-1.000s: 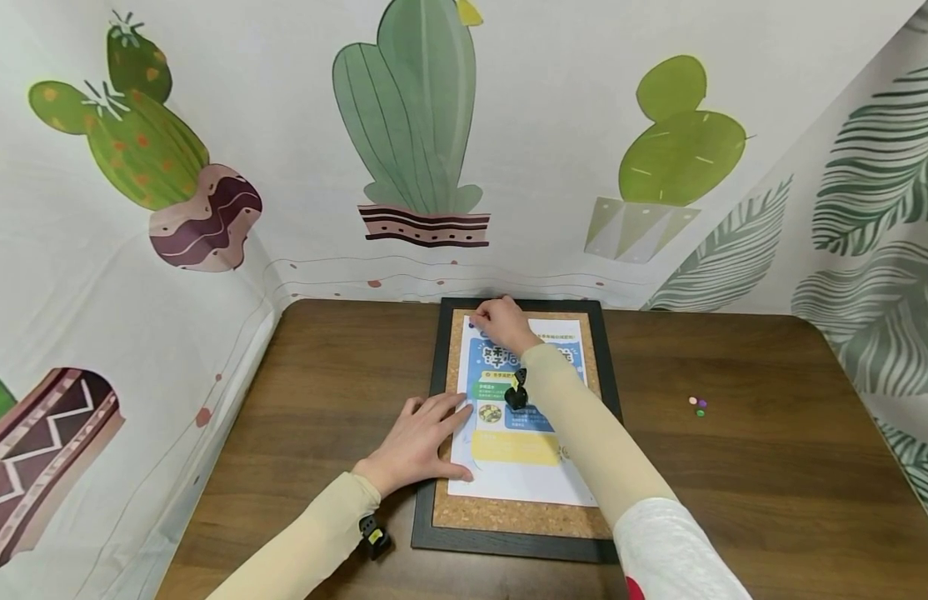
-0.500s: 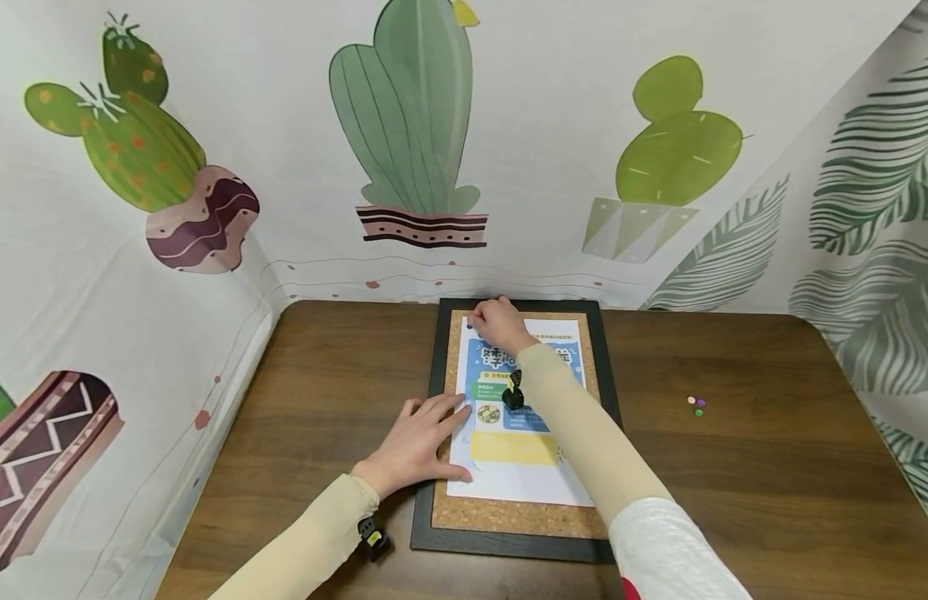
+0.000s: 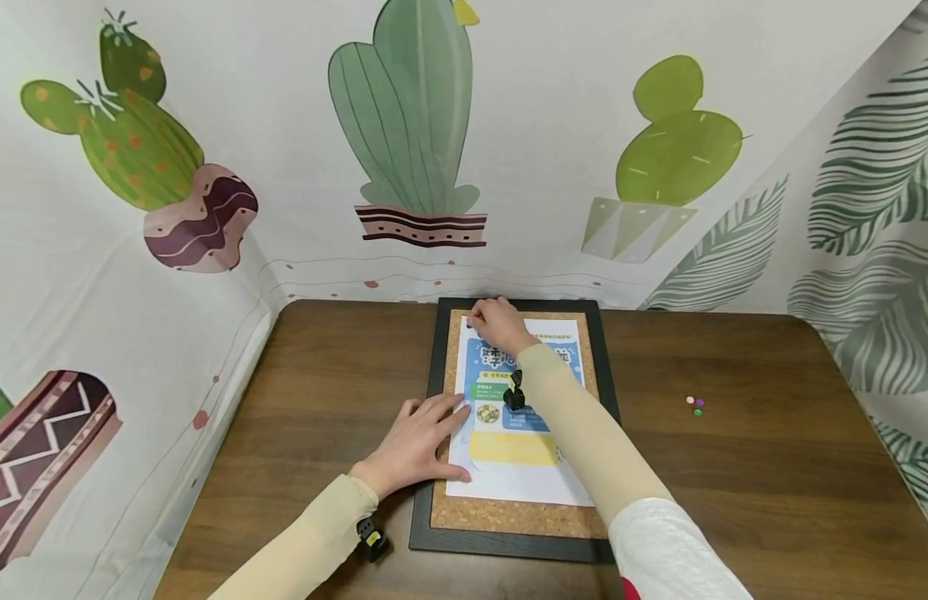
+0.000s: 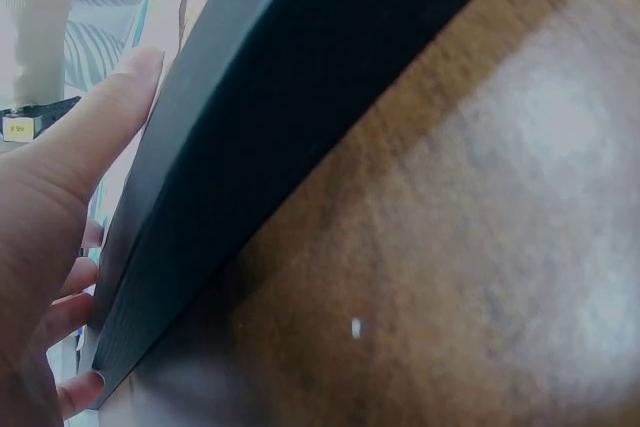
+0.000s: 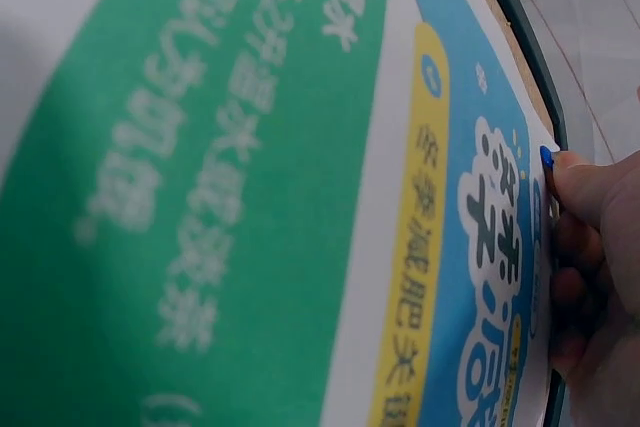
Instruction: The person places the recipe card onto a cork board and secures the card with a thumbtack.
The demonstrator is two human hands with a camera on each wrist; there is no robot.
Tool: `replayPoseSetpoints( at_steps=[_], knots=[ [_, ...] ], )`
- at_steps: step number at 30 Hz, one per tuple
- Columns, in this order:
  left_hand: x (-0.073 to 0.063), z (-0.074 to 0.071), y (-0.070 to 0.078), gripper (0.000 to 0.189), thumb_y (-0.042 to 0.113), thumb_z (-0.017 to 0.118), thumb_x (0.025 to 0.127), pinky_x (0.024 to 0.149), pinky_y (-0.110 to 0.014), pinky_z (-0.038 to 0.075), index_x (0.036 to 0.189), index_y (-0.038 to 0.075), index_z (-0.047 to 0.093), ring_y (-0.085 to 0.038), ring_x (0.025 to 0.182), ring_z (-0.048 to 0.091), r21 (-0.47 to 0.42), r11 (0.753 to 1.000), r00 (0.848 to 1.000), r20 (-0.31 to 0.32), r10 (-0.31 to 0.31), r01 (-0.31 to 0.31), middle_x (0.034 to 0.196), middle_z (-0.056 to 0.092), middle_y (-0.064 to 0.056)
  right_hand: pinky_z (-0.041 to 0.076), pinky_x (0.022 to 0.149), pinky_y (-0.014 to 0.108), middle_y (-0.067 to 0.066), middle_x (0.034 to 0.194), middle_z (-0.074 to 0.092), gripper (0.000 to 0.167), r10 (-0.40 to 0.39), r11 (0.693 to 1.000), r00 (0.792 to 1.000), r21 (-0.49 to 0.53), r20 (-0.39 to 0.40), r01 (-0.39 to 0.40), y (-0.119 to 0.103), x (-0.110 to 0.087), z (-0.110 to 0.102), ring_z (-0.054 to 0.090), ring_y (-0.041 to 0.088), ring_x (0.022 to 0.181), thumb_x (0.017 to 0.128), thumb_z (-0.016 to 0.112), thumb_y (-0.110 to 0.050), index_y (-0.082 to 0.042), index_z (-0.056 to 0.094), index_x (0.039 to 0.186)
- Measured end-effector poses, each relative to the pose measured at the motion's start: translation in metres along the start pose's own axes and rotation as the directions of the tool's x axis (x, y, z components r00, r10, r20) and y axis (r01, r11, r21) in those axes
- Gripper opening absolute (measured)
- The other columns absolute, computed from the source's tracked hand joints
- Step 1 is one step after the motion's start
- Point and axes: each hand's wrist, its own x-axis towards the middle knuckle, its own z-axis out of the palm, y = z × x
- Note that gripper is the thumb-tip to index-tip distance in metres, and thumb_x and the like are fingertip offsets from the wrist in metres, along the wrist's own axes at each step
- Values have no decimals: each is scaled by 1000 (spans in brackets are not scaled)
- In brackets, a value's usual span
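A printed poster (image 3: 520, 485) with blue, green and yellow blocks lies on a cork board (image 3: 501, 518) in a black frame. My left hand (image 3: 415, 442) rests with spread fingers on the poster's left edge and the board beside it. At the poster's top left corner, my right hand (image 3: 501, 323) has its fingers curled, and the thumb and fingers pinch a small blue push pin (image 5: 547, 156). In the right wrist view only the pin's head shows beside the thumb; its point is hidden. The left wrist view shows my left thumb along the black frame (image 4: 210, 137).
Several small round pins (image 3: 694, 406), pale, purple and green, lie on the brown wooden table (image 3: 734, 492) to the right of the board. A white cloth (image 3: 539, 158) printed with cacti hangs behind the table, close to the board's far edge.
Both hands stay nearly where they were, the right one at the poster's top left corner. The whole view has shifted very slightly.
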Motion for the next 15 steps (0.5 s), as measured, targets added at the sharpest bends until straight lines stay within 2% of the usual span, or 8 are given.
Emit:
replayPoseSetpoints(
  at_steps=[15],
  knots=[
    [0,-1,-1,101,74,74,80,101,-50,38,155,11,51,-30,145,44,-13,1000,1000,-1,2,-2,161,45,-12,45,92,43,7,101,66,19,-10,1000,1000,-5,0,10,0,1,1,52,26,100,109,57,-24,-9,69,112]
  ],
)
